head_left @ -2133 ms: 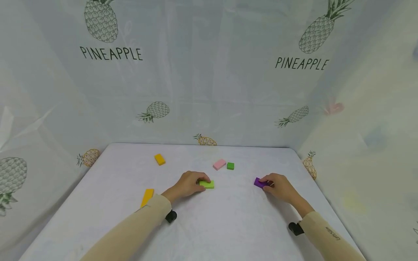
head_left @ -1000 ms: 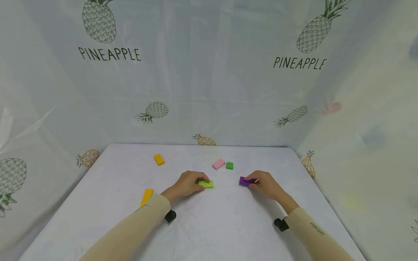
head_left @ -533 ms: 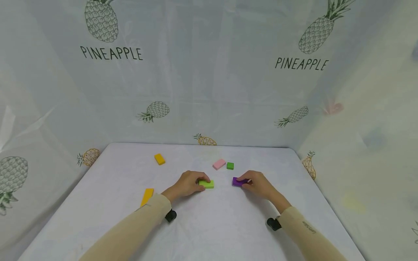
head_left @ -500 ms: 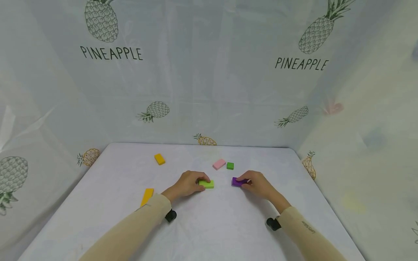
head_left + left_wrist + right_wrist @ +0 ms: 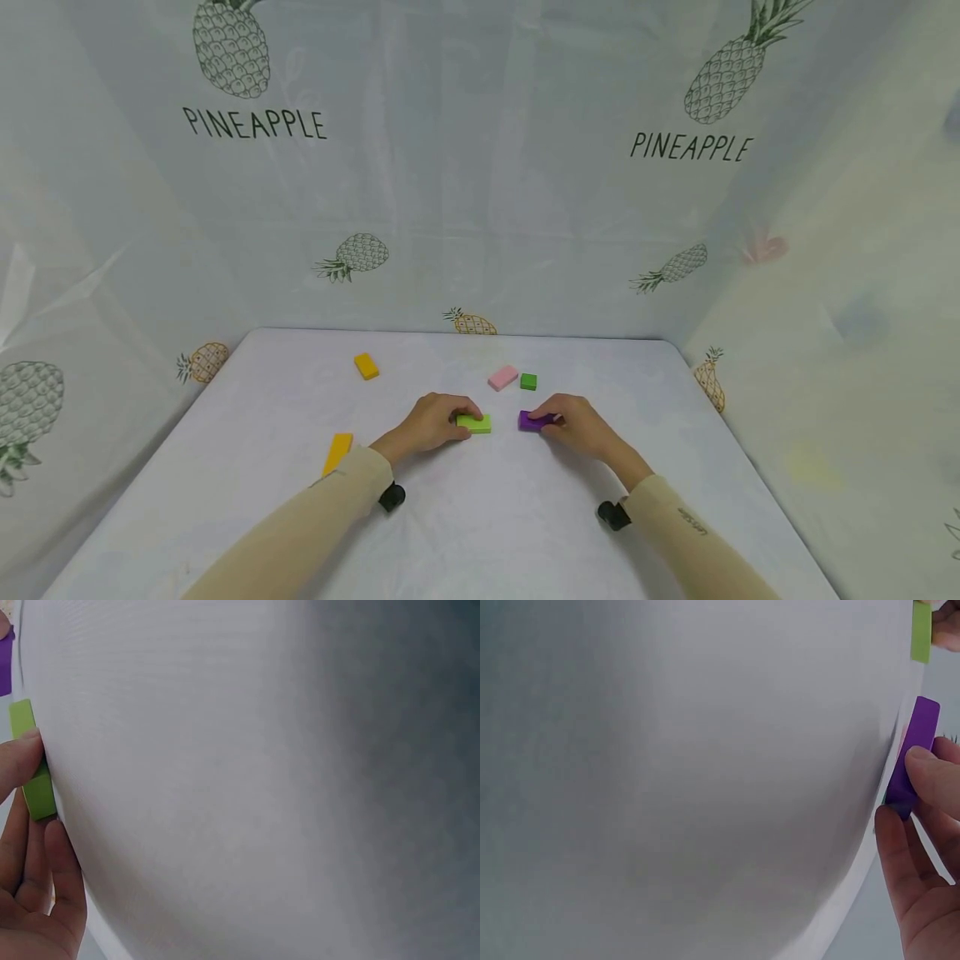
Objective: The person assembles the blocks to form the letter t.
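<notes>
Mid-table in the head view, my left hand (image 5: 431, 427) pinches a lime-green block (image 5: 476, 424) between thumb and fingers. The left wrist view shows the thumb on the near side of that lime-green block (image 5: 39, 796). To its right, my right hand (image 5: 581, 427) grips a purple block (image 5: 529, 421) by its right end, the left end sticking out toward the lime one. A short gap separates the two blocks. In the right wrist view the thumb lies along the purple block (image 5: 924, 720), its lower end reaching the fingers.
Behind the hands lie a pink block (image 5: 503, 377) and a small green block (image 5: 528, 382). One yellow block (image 5: 367, 367) sits at the back left; a longer yellow block (image 5: 339, 451) is partly covered by the left sleeve. A pineapple-print curtain (image 5: 480, 183) borders the white table (image 5: 480, 533).
My right hand has moved left across the table with the purple block, narrowing the gap to the lime-green one. The left hand has stayed in place.
</notes>
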